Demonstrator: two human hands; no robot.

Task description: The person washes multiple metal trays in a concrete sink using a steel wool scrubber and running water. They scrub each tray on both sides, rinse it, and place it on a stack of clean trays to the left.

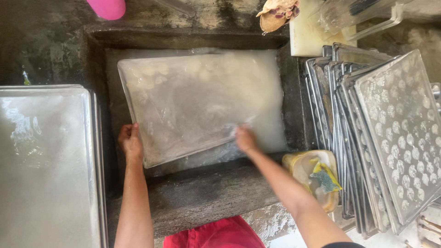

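Item: metal tray (193, 101), centre frame, in our sink (294, 115) (milky water); left hand (131, 142) clamped on its lower-left edge, right hand (245, 139) pressed flat on its lower-right edge.

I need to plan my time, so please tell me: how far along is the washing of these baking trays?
Done, it seems: clean, shiny trays lie stacked at the left. In hand: the left hand holds one tray by its edge in the cloudy water of the sink, while the right hand rubs its surface; the motion is blurred. Left: a leaning stack of spotted trays at the right, roughly ten.
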